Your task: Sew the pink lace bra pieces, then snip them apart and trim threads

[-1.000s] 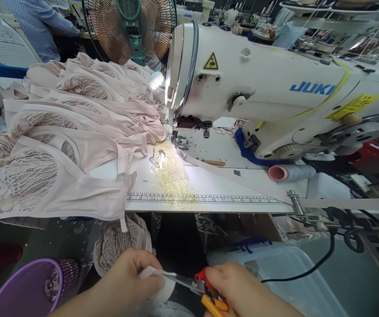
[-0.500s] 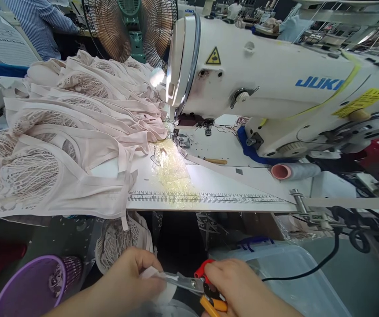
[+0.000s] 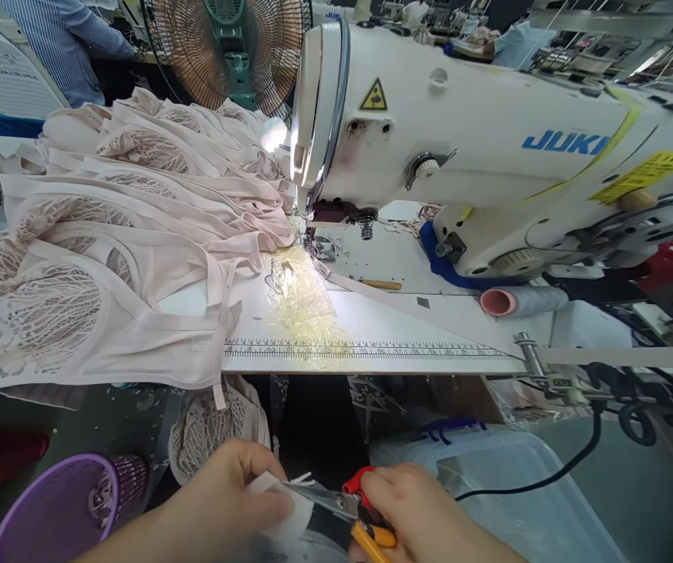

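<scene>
My left hand pinches a small piece of white fabric low in the view, below the table edge. In my right hand is a pair of scissors with red and orange handles, its fingers around the grips. The blades point left and lie against the fabric near my left fingertips. A thin white sliver stands up along the blades. Above the hands, a pile of beige lace bras covers the table's left side, one strap hanging over the front edge.
A white sewing machine stands on the table, with a ruler strip along the front edge. A thread cone lies at right. Below are a purple basket and a clear plastic bin. Behind stand a fan and a person in stripes.
The scissors have shifted slightly left along the fabric, and a thin white sliver now sticks up beside the blades. My left hand has barely moved; the view has shifted a little.
</scene>
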Demonstrator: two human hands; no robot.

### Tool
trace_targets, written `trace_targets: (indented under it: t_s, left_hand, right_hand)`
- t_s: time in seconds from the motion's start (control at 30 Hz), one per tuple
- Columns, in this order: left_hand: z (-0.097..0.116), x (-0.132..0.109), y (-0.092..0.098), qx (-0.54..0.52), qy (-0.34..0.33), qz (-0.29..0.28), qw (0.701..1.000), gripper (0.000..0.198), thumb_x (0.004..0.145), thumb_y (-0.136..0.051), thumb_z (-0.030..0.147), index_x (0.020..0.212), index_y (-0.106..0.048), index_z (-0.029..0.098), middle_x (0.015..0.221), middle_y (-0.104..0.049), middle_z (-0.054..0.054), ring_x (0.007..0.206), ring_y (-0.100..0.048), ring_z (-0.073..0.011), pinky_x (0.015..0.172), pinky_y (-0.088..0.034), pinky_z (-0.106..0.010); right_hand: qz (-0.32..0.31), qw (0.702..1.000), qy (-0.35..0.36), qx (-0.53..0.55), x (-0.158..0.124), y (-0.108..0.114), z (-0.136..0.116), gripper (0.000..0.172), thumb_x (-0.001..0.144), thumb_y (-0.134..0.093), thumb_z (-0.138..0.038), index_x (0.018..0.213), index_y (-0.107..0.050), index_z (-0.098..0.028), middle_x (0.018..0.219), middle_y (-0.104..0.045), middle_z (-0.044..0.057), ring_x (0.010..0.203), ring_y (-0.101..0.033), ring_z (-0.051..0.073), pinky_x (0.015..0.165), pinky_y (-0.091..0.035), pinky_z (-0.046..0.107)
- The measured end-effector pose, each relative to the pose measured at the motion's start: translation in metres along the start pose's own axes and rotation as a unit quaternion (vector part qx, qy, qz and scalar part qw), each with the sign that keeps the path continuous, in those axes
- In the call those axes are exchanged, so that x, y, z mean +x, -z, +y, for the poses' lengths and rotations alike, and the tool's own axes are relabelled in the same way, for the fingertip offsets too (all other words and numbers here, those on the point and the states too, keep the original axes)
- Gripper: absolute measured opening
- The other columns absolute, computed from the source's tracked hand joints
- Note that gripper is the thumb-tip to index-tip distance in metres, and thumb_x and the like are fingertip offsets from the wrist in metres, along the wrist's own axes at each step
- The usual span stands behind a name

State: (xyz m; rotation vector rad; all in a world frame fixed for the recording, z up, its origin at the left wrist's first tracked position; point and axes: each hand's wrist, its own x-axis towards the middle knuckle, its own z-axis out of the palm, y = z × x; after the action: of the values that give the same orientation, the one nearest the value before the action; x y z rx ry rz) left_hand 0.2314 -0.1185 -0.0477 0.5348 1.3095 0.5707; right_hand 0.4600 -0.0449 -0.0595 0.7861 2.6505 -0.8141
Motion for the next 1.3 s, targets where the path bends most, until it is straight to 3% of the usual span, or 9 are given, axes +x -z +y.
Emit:
trace_targets:
  t_s: [0.17,0.43,0.63,1.0,1.23,1.3]
  left_hand:
    - [0.0,0.0,0.0,0.007,-0.004,0.001,1.0,0.019,0.056,-0.067,0.032,0.057,-0.057,0.016,0.045,-0.047,0.007,0.044,-0.034,-0.0068,0.044,-0.025,-0.02]
    - [0.004,0.0,-0.002,0.01,0.006,0.0,1.0,0.009,0.054,-0.059,0.025,0.056,-0.058,0.017,0.043,-0.043,0.008,0.043,-0.03,-0.0065,0.043,-0.023,-0.021]
    - [0.004,0.0,-0.004,0.012,0.011,-0.002,1.0,0.005,0.053,-0.057,0.023,0.054,-0.056,0.017,0.043,-0.045,0.008,0.042,-0.033,-0.0069,0.043,-0.024,-0.021]
    - [-0.004,0.003,-0.003,-0.006,0.006,0.008,1.0,0.02,0.053,-0.069,0.033,0.057,-0.057,0.017,0.044,-0.047,0.007,0.043,-0.035,-0.0072,0.045,-0.027,-0.021]
    - [0.002,0.002,-0.002,0.01,0.002,0.02,1.0,0.02,0.054,-0.069,0.032,0.055,-0.057,0.016,0.045,-0.047,0.007,0.045,-0.036,-0.0074,0.046,-0.027,-0.021]
    - [0.004,0.001,-0.003,0.021,-0.001,0.023,1.0,0.018,0.055,-0.067,0.031,0.057,-0.058,0.016,0.046,-0.049,0.006,0.045,-0.037,-0.0075,0.046,-0.027,-0.021]
  right_hand:
    - [-0.001,1.0,0.008,0.002,0.0,0.002,0.001,0.039,0.077,-0.063,-0.055,0.067,-0.051,-0.02,0.066,-0.063,0.003,0.055,-0.056,0.017,0.048,-0.028,0.026]
    - [-0.018,1.0,0.004,0.016,0.004,0.009,0.0,0.044,0.064,-0.072,-0.059,0.072,-0.054,-0.019,0.073,-0.064,0.004,0.061,-0.059,0.02,0.052,-0.034,0.027]
    - [-0.017,1.0,-0.014,-0.006,0.005,0.009,-0.006,0.044,0.063,-0.074,-0.058,0.073,-0.056,-0.018,0.075,-0.067,0.005,0.062,-0.06,0.02,0.054,-0.037,0.027]
    - [0.01,1.0,-0.002,-0.024,0.002,0.005,-0.003,0.042,0.07,-0.069,-0.058,0.071,-0.054,-0.019,0.07,-0.065,0.004,0.059,-0.06,0.019,0.051,-0.034,0.027]
    - [-0.056,0.988,-0.011,0.145,0.002,0.017,-0.004,0.038,0.078,-0.061,-0.037,0.061,-0.03,-0.022,0.061,-0.049,-0.004,0.05,-0.047,0.011,0.045,-0.028,0.021]
    - [-0.059,0.986,-0.012,0.156,0.002,0.022,-0.004,0.039,0.075,-0.064,-0.038,0.063,-0.03,-0.023,0.062,-0.047,-0.004,0.052,-0.045,0.011,0.046,-0.029,0.021]
